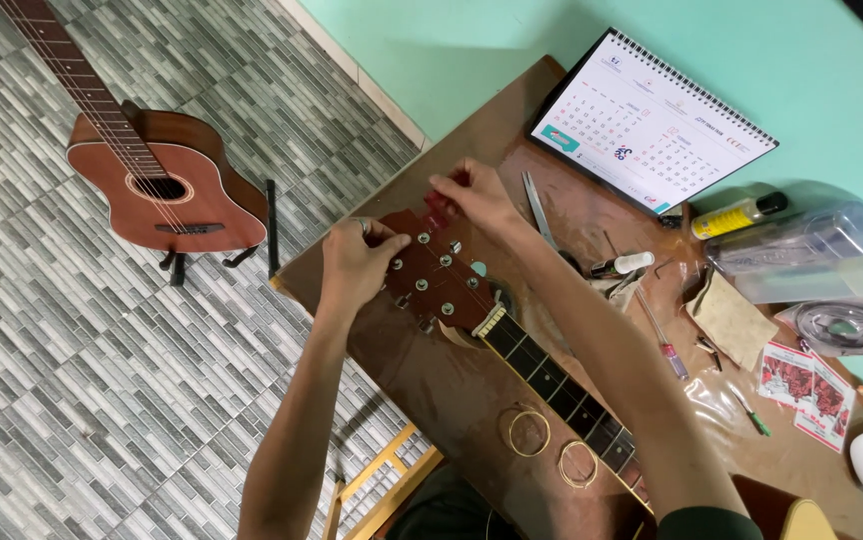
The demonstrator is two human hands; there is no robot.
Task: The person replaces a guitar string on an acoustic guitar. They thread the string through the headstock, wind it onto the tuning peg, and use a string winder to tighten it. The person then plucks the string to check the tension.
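A reddish-brown guitar headstock (442, 290) with metal tuning posts lies on the brown table (432, 385), its dark fretted neck (562, 385) running toward me. My left hand (357, 262) grips the headstock's left edge at the tuners. My right hand (472, 195) is at the top of the headstock, fingers pinched on a small red object. Two coiled strings (530, 432) lie beside the neck.
A desk calendar (652, 120) leans at the table's far edge. Scissors (540, 212), a small bottle (624, 264), a yellow bottle (737, 215), clear plastic containers (802, 245), string packets (807, 385) and screwdrivers lie to the right. Another guitar (157, 180) stands on the tiled floor.
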